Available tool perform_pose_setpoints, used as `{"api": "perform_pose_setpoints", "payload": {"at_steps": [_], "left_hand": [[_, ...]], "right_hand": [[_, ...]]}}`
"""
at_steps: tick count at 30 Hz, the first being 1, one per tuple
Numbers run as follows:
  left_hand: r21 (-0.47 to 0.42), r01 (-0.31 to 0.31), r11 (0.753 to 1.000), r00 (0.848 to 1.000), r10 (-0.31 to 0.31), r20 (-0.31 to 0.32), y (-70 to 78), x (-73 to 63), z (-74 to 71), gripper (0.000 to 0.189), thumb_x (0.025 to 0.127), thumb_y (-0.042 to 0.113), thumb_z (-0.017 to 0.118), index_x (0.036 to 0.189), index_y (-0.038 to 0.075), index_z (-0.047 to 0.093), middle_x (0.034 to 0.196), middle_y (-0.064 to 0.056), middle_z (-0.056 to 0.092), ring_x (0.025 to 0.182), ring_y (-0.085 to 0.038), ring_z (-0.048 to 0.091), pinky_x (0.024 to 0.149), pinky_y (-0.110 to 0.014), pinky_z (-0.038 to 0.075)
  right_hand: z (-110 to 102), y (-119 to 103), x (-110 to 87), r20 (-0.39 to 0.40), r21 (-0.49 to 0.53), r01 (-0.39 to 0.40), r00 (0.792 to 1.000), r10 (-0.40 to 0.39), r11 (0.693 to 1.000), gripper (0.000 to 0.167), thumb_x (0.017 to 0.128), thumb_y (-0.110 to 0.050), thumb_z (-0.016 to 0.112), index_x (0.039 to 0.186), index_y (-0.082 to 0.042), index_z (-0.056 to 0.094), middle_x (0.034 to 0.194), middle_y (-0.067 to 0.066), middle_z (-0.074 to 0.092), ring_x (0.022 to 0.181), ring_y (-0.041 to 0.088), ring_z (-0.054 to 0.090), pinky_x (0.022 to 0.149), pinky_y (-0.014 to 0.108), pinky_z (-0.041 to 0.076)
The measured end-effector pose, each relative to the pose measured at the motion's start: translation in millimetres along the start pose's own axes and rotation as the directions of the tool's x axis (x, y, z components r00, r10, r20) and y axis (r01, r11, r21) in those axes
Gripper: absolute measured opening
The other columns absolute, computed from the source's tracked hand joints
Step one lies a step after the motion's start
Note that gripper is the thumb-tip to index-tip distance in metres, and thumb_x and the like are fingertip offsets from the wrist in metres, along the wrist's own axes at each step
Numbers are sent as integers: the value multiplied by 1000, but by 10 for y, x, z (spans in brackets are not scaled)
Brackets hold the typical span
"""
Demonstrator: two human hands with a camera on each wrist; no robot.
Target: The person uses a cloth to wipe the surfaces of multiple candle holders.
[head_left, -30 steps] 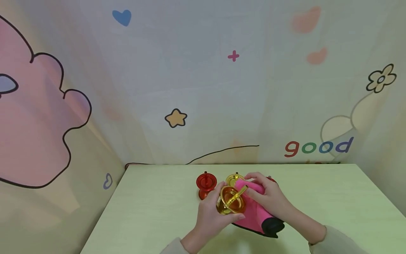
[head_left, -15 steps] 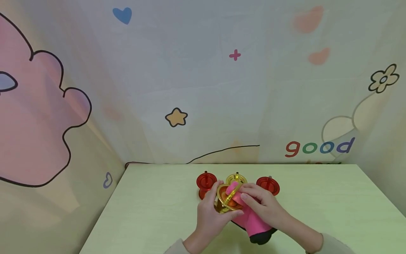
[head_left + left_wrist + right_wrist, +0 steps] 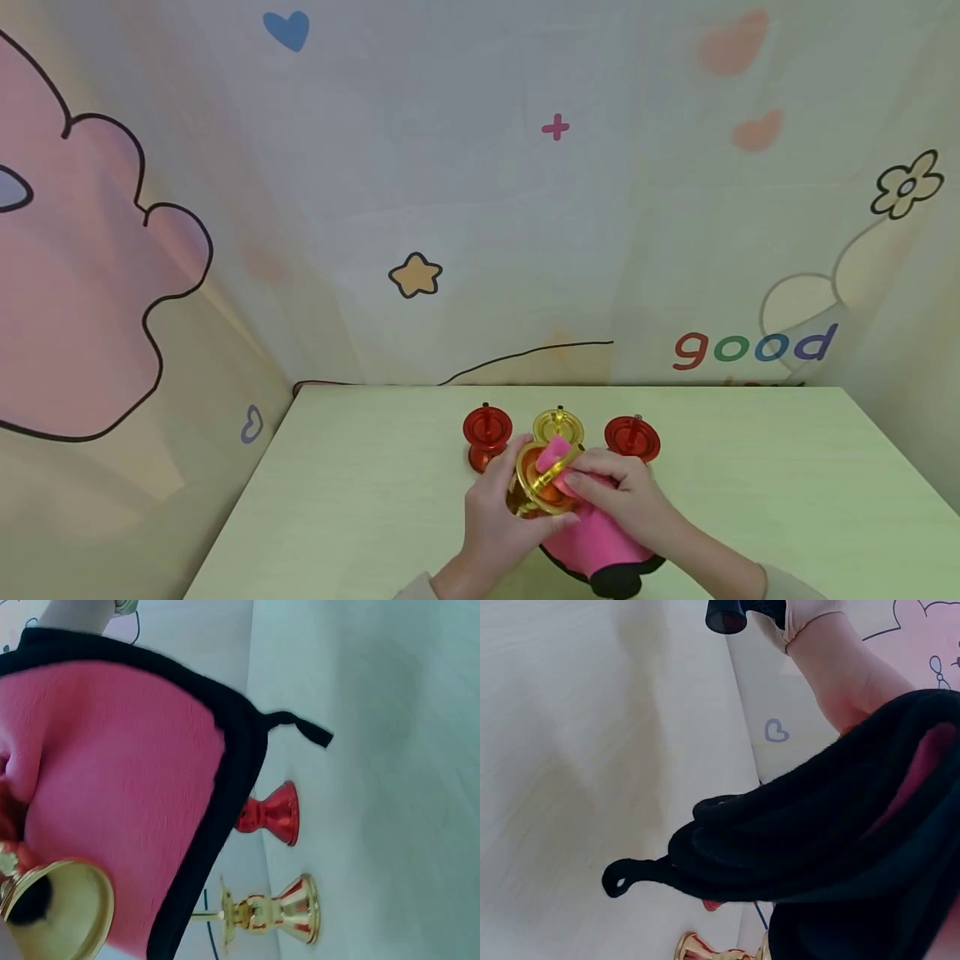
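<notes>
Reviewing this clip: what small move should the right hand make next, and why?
Probably slide the pink cloth around the spike toward the dish's uncovered left side. The right hand pinches the cloth, its folded tip showing over the dish by the spike, while the left hand grips the tilted gold holder.

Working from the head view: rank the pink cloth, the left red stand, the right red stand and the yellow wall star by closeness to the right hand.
From the right hand, nearest first:
1. Pink cloth: held in it.
2. Right red stand: on the table, just beyond it.
3. Left red stand: beyond the left hand.
4. Yellow wall star: on the backdrop, to the left.
</notes>
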State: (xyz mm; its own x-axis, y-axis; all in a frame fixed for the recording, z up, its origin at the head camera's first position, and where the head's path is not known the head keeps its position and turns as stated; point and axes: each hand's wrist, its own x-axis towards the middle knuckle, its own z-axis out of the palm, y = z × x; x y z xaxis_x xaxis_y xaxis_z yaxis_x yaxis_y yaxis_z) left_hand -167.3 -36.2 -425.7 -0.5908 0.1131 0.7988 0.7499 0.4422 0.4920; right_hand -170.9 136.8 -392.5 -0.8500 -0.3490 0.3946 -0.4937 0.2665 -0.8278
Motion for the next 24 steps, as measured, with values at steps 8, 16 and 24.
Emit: {"api": "perform_pose_setpoints", "payload": {"at_steps": [8,16,24], "left_hand": [[-145,103,984,957,-58,285,30,74,-161,80,57,32,81,126,11,46,107,-2,62,88,-9,60,68,-12,48],[-152,343,927,864,-248,438,38,124,-209,85,61,38,77,133,14,39,126,2,52,113,-11,50,85,-24,47],[-374,547,749,828,-417,376,23,125,-161,66,60,24,78,120,21,53,122,2,55,116,-16,49,66,-21,52]], "right_hand": [[-119,-14,82,188,79,-102,978,86,992,16,82,-9,60,97,-4,63,98,12,63,77,1,56,58,24,51],[-223,26,144,303,114,-113,950,73,987,13,83,-8,57,95,-5,59,93,-3,63,74,5,57,58,25,51],[-181,2,116,201,122,-178,968,151,976,22,84,-11,58,101,2,60,86,5,63,67,5,57,56,24,50]]}}
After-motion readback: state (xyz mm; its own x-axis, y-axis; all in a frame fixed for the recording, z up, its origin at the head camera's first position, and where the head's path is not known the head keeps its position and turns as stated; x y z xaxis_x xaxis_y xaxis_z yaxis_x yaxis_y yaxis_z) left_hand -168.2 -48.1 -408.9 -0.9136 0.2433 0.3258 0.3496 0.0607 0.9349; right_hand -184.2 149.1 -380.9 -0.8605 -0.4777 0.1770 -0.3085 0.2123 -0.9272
